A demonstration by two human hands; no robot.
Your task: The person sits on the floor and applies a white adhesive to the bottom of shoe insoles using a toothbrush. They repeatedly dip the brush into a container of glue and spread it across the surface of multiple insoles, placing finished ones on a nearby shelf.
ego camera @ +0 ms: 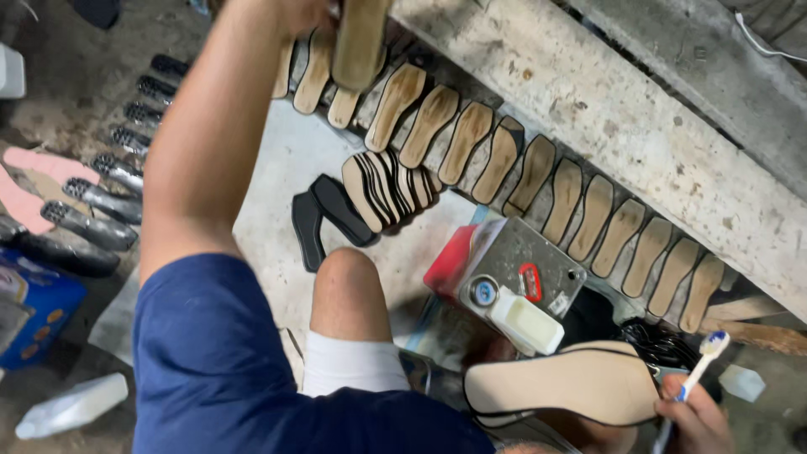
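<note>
My left arm reaches far forward, and my left hand, partly cut off by the top edge, grips a tan insole over the row of insoles that leans against the concrete ledge. At the bottom right my right hand is closed on a white toothbrush with its bristles up. A pale beige insole with a black rim lies flat just left of that hand, its end at my fingers.
A dented metal tin with a white cap piece stands by my knee. A fanned stack of insoles and black soles lie on the floor. Shiny heels, a blue box and a plastic bottle are at left.
</note>
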